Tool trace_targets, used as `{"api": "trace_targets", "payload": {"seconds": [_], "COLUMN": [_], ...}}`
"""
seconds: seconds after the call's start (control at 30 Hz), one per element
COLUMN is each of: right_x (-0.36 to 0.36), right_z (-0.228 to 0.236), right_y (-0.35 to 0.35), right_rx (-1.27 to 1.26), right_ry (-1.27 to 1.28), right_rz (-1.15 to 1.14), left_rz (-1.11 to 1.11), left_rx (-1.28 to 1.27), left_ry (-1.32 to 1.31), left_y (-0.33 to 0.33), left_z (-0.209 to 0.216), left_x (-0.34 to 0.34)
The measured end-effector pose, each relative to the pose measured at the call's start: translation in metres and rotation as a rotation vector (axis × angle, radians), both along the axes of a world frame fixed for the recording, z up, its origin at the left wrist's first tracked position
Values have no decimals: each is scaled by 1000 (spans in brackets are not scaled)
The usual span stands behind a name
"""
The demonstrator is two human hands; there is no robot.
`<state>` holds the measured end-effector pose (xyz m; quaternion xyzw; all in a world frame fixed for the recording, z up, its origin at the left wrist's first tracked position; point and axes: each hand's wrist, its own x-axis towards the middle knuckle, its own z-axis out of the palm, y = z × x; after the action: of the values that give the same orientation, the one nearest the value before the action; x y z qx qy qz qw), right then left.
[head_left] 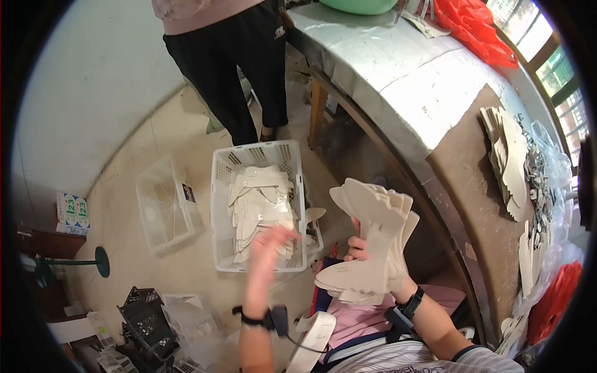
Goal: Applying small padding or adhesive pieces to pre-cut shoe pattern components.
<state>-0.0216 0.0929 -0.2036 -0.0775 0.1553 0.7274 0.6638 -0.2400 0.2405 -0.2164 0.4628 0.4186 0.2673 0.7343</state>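
My right hand (357, 247) is closed around a thick stack of flat cream cut-out pieces (373, 242) with wavy, curved edges, held upright above my lap. Part of that hand is hidden behind the stack. My left hand (272, 244) reaches over the near part of a white plastic basket (301, 205); motion smears its fingers, so I cannot make out whether it grips anything. Inside the basket lies a heap of similar cream pieces (261, 202), just beyond my left hand. Both wrists wear black straps with small dark devices.
A person in black trousers (261, 56) stands behind the basket. Left of it is a clear plastic bin (165, 214). Along the right runs a metal-topped worktable (398, 81) bearing more cream pieces (507, 161) and red bags (472, 28). Black crates (146, 317) sit at lower left.
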Motion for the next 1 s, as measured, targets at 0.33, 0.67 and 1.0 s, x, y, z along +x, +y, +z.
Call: {"api": "trace_targets", "payload": {"seconds": [0.33,0.67,1.0], "right_x": [0,-7,2], "right_z": [30,16,10], "right_y": [1,-15,-32], "right_rx": [-61,-44,-131], "right_ry": [20,15,76], "right_rz": [28,41,99], "left_rz": [273,200,207], "left_rx": [76,231,1287], "left_ry": [930,1229,509], "left_y": [60,65,-62], "left_z": [-246,-222,19], "left_x": [-109,-110,-52]}}
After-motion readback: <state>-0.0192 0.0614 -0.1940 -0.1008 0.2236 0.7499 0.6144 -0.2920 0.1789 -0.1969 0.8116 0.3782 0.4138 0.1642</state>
